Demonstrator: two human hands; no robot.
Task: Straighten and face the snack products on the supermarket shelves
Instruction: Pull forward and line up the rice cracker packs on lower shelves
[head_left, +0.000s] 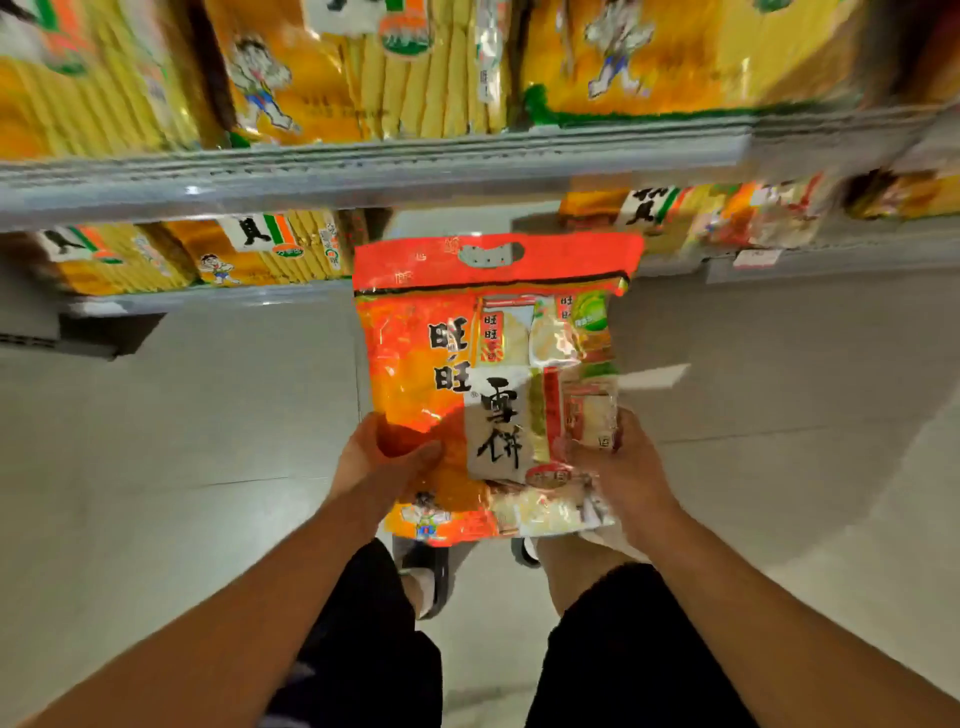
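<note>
Below shelves (363, 171), snack bag (488, 384) two-handed.

A snack bag (483, 384) is bright orange-red with a red top band, a thin black line beneath it, large black characters, a white label panel and pale cracker pictures. Packs (291, 78) on the upper shelf are golden yellow with a cartoon figure in white and blue, edged in green. Lower packs (208, 254) look the same yellow, though blurred. Shelf rails (363, 166) are grey. The floor (156, 441) is pale grey tile. Shorts (623, 649) are black.
</note>
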